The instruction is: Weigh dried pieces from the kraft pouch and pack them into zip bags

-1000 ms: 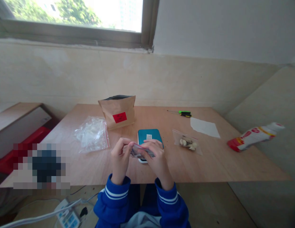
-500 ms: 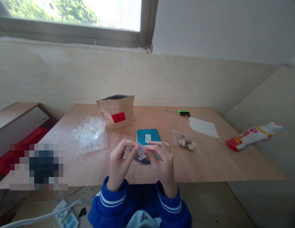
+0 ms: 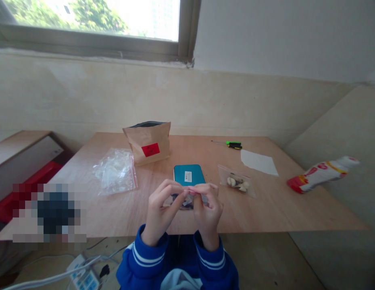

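Note:
Between my hands hangs a small clear zip bag with dark pieces and a white label inside. My left hand pinches its top edge between thumb and fingers. On the same edge my right hand is also pinched, its fingertips close to the left ones. Just beyond my fingers lies a teal box with a white sticker. To the right, another clear zip bag holds pale, rounded pieces and some dark ones. My fingers partly hide the held bag.
A brown paper pouch stands at back left, beside a pile of clear plastic bags. Screwdrivers and a white paper sheet lie at back right. A red-and-white bottle is near the table's right edge.
My left hand has shifted right, towards my right hand, along the bag's top edge. The fingertips are now closer together. Things on the table have stayed put.

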{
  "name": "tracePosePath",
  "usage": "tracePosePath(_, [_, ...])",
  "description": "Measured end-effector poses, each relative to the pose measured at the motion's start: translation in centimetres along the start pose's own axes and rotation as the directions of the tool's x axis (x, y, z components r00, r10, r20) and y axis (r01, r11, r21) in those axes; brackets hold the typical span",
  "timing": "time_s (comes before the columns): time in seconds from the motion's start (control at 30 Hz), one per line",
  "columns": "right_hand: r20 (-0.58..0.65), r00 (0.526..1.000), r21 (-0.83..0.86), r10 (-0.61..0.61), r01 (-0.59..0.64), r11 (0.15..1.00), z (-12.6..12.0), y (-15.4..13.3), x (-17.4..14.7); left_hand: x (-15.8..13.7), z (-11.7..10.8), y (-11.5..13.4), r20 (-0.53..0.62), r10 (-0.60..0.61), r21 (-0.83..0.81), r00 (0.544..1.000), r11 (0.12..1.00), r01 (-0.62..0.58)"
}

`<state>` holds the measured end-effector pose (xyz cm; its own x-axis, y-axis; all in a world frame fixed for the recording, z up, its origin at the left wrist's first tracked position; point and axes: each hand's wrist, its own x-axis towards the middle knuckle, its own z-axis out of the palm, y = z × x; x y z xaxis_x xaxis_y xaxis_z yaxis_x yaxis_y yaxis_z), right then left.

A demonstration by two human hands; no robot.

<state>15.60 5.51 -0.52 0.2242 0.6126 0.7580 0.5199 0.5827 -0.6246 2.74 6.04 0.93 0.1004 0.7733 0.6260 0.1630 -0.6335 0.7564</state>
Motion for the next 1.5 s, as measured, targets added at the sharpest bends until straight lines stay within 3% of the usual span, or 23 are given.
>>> tracePosePath(0.13, [0.025, 1.0, -0.003, 0.0, 0.0, 1.0, 0.2, 0.5, 0.2, 0.0, 0.8, 0.0, -0.092, 0.038, 0.113, 0.995, 0.993, -0.028])
tracePosePath(0.3, [0.226, 0.974, -0.014, -0.009, 0.013, 1.0, 0.4, 1.6, 0.8, -0.1, -0.2, -0.9, -0.21, 0.036, 0.171, 0.977, 0.985, 0.001])
tracePosePath(0.53, [0.184, 0.981, -0.031, -0.062, 0.068, 0.997, 0.5, 1.4, 0.5, -0.5, -1.9, -1.5, -0.173, -0.051, 0.097, 0.984, 0.993, 0.069])
tracePosePath(0.63, [0.171, 0.984, -0.034, -0.049, 0.055, 0.998, 0.3, 1.2, 0.4, -0.6, -1.9, -1.1, -0.07, -0.144, 0.052, 0.987, 0.988, 0.148])
tracePosePath(0.73, [0.244, 0.969, -0.021, -0.049, 0.056, 0.998, -0.2, 1.4, 0.6, -0.5, -1.8, -0.9, -0.006, -0.142, 0.073, 0.99, 0.987, 0.142])
tracePosePath(0.87, [0.35, 0.935, -0.029, -0.053, 0.068, 0.997, -0.8, 2.1, 0.9, -0.3, -2.0, -1.3, -0.104, -0.135, 0.137, 0.985, 0.979, 0.148])
tracePosePath(1.17, [0.294, 0.954, -0.076, -0.06, 0.086, 0.993, -0.8, 2.6, 0.6, -0.4, -2.2, -2.1, -0.188, -0.175, 0.194, 0.966, 0.958, 0.212])
tracePosePath(1.5, [0.385, 0.923, -0.098, 0.007, 0.033, 0.995, -1.2, 4.3, 0.5, -0.7, -2.4, -2.8, -0.235, -0.253, 0.128, 0.939, 0.949, 0.288])
